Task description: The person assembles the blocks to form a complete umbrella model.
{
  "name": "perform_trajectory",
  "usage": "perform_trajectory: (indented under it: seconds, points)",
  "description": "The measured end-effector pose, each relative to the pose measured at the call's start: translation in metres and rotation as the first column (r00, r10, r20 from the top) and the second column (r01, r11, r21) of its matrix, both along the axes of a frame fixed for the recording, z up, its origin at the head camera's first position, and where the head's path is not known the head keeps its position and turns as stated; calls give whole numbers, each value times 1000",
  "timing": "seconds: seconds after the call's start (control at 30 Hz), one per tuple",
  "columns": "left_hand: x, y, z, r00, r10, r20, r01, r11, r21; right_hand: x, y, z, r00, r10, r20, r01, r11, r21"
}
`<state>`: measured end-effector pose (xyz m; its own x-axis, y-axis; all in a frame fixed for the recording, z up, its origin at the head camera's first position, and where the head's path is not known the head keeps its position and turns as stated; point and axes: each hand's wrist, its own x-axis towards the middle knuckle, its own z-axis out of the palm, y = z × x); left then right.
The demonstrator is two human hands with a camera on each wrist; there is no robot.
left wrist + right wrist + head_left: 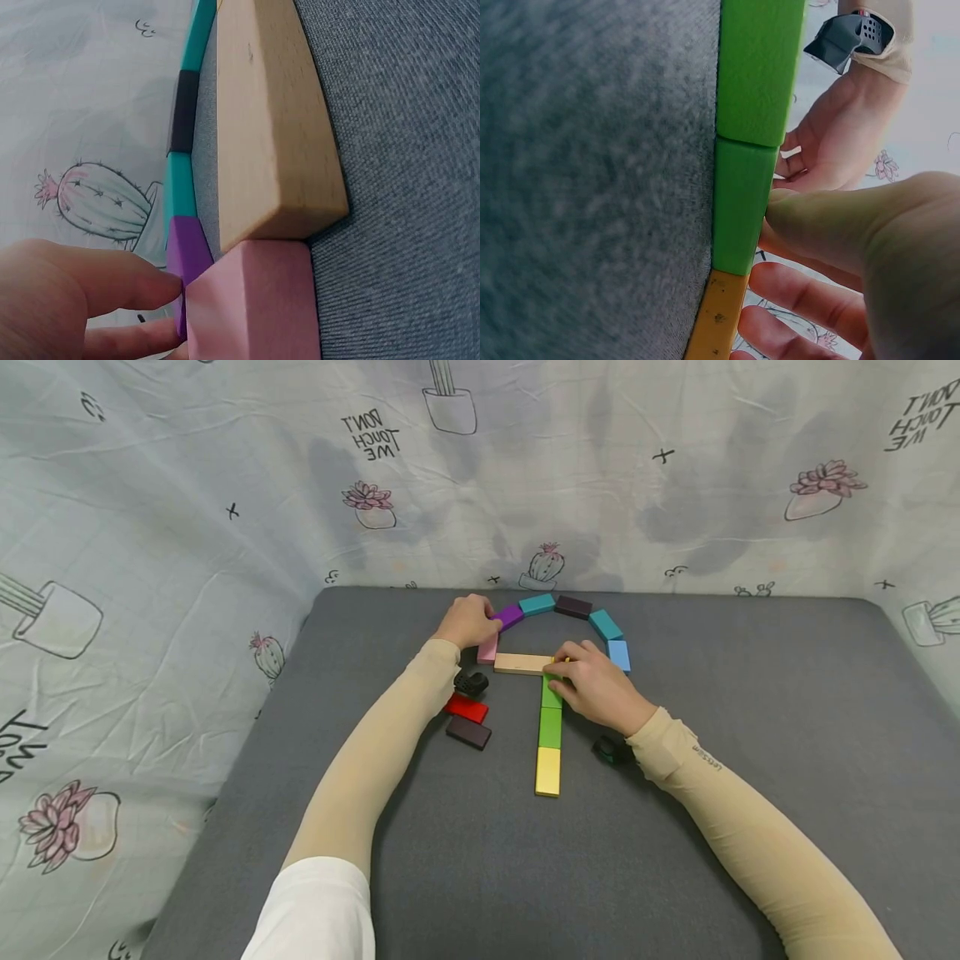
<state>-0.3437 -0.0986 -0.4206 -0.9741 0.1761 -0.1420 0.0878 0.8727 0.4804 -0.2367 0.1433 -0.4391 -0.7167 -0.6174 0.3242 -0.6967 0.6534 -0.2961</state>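
My left hand (468, 622) is at the left end of the arc. Its thumb and a finger pinch the end of a purple block (189, 251), beside a pink block (277, 300). The pink block meets one end of a plain wooden block (277, 120). My right hand (596, 683) lies over the top of a straight column. Its thumb touches the upper edge of a green block (742, 206), with other fingertips at an orange-yellow block (718, 311). Another green block (550, 727) and a yellow block (547, 772) continue the column toward me.
The arc continues through a teal block (537, 604), a dark block (573, 607), another teal block (605, 625) and a blue block (618, 655). A red block (468, 708) and a dark block (468, 732) lie below my left wrist. Patterned fabric (480, 485) hangs behind the grey table (465, 877).
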Motion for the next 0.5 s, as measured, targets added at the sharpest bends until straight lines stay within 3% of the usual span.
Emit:
perform_trajectory:
  seconds: [0.5]
  points:
    - [1, 13, 8, 1000, -9, -29, 8, 1000, -24, 0, 0, 0, 1000, -3, 3, 3, 1000, -3]
